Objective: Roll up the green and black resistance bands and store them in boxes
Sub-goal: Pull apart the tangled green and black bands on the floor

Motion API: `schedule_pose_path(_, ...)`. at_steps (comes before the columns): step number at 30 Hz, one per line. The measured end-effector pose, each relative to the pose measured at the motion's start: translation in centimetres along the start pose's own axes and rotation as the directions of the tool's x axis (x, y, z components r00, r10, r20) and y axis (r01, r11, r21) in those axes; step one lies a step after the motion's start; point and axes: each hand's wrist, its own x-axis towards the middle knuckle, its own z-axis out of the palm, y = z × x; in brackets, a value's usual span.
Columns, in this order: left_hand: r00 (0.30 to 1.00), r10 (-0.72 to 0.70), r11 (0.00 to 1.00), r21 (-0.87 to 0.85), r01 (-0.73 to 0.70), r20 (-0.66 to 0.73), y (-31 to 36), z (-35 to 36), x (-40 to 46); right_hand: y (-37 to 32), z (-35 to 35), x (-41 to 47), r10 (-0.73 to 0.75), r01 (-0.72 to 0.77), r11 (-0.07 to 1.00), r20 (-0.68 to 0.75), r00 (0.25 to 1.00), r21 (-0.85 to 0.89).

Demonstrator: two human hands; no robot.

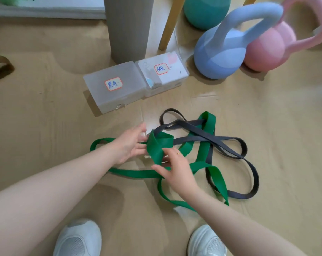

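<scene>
Pinching a started coil of the wide, floppy green rubber resistance band (pixel 159 146) at frame centre, the right hand (pixel 175 172) grips its edge while the left hand (pixel 130 145), fingers spread, steadies it.

The green band (pixel 157 150) looks like matt, smooth rubber, and the black band (pixel 228 145) tangled with it has the same dull finish. Beyond the bands, two boxes (pixel 117 87) are frosted translucent plastic with paper labels. Right of the boxes, the blue kettlebell (pixel 221 58) and pink kettlebell (pixel 263 50) have a soft matt coating. The floor (pixel 45 111) is smooth, wood-toned, faintly glossy.
</scene>
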Motion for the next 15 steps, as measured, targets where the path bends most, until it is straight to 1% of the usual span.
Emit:
schedule_pose_path(1,0.998,-0.038,0.999,0.037,0.04,-0.046,-0.3,-0.2,0.3,-0.3,0.9,-0.1,-0.02,0.02,1.0,0.037,0.999,-0.011)
schedule_pose_path(2,0.992,-0.049,0.99,0.124,0.064,-0.116,-0.6,-0.4,0.6,-0.6,1.8,-0.1,-0.039,0.041,0.999,0.099,0.994,-0.019)
schedule_pose_path(4,0.963,0.025,0.953,0.296,0.058,-0.269,-1.0,-1.0,0.8,-1.0,2.6,0.0,-0.072,0.08,0.997,0.232,0.97,-0.024)
schedule_pose_path(5,0.952,0.075,0.941,0.336,0.03,-0.296,-1.1,-1.3,0.9,-1.1,2.4,0.2,-0.086,0.094,0.995,0.225,0.971,-0.028)
schedule_pose_path(6,0.949,0.135,0.927,0.375,-0.019,-0.286,-1.2,-1.6,0.9,-1.1,1.9,0.7,-0.089,0.096,0.995,0.151,0.985,-0.034)
schedule_pose_path(7,0.945,0.204,0.894,0.442,-0.072,-0.257,-1.1,-1.9,0.7,-0.8,1.0,1.4,-0.075,0.077,0.996,0.035,0.997,-0.047)
schedule_pose_path(8,0.937,0.268,0.853,0.507,-0.123,-0.223,-1.1,-2.1,0.5,-0.5,0.0,2.3,-0.059,0.054,0.997,-0.087,0.994,-0.059)
schedule_pose_path(9,0.928,0.319,0.815,0.556,-0.164,-0.193,-1.1,-2.5,0.4,0.0,-1.1,3.3,-0.052,0.039,0.996,-0.178,0.983,-0.075)
schedule_pose_path(10,0.916,0.363,0.782,0.59,-0.199,-0.171,-1.0,-2.8,0.3,0.5,-2.2,4.4,-0.055,0.034,0.994,-0.222,0.973,-0.1)
schedule_pose_path(11,0.903,0.4,0.755,0.615,-0.227,-0.157,-0.8,-3.0,0.3,1.0,-3.1,5.4,-0.068,0.037,0.99,-0.217,0.974,-0.14)
schedule_pose_path(12,0.889,0.436,0.734,0.628,-0.259,-0.142,-0.6,-3.3,0.4,1.5,-3.6,6.5,-0.087,0.052,0.98,-0.179,0.98,-0.193)
schedule_pose_path(15,0.867,0.483,0.733,0.598,-0.324,-0.122,0.0,-3.3,0.2,2.7,-4.2,9.0,-0.153,0.145,0.912,0.01,0.988,-0.384)
